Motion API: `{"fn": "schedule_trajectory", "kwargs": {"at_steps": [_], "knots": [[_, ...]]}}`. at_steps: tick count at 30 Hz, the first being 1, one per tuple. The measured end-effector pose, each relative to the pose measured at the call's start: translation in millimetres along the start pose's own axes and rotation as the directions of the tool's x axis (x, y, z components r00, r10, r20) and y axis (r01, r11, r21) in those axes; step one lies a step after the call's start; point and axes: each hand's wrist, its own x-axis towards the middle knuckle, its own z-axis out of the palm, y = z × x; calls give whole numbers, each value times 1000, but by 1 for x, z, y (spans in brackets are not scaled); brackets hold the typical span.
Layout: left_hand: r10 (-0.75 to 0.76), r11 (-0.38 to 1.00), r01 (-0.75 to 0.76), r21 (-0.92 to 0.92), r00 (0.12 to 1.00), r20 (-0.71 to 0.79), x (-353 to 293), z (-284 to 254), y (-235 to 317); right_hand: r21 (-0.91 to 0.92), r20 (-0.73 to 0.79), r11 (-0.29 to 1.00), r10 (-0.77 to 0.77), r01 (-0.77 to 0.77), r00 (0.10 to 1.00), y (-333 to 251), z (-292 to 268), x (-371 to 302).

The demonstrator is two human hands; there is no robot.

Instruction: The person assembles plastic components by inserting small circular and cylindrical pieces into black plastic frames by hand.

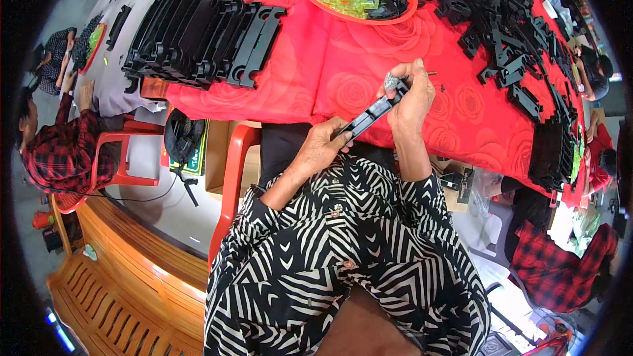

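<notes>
Just above my lap, at the red table's near edge, I hold a long narrow black plastic part point(368, 117) slantwise. My left hand point(321, 147) is closed on its lower end, fingers and thumb pinching it. My right hand point(413, 102) is closed at the upper end, around a small mottled grey, wrapped-looking piece point(391, 84). A thin dark rod point(432, 73) sticks out to the right of those fingers. Whether the rod and the grey piece are one tool, I cannot tell. My right fingers hide part of the black part's far end.
Stacked black plastic parts point(198, 33) stand on the left of the red cloth point(369, 46). Beyond my hands sits a red-rimmed bowl point(389, 22) of yellow-green and black pieces. Loose black parts point(508, 46) are heaped on the right. A red chair point(237, 165) stands near my left arm. Other people sit at both sides.
</notes>
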Motion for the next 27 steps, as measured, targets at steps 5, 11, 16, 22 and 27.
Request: {"fn": "schedule_trajectory", "kwargs": {"at_steps": [5, 11, 16, 22, 27], "knots": [[-3, 999, 3, -48, 1000, -4, 1, 1, -1, -12, 5, 1000, -26, 26, 1000, -2, 2, -1], [2, 997, -11, -82, 994, -109, 1, 4, -7, 23, 39, 999, -45, 44, 998, 1, 1, 0], [-48, 989, 33, -142, 993, -109, 0, 7, -15, -51, 13, 999, 4, -3, 1000, 7, -1, -2], [86, 985, -97, -145, 993, -75, -2, 9, -9, -51, 68, 998, -37, 40, 997, 3, 5, -9], [100, 995, -103, -10, 976, -192, 0, 15, -5, -257, 272, 936, -171, 242, 947, 3, 13, -33]]}}
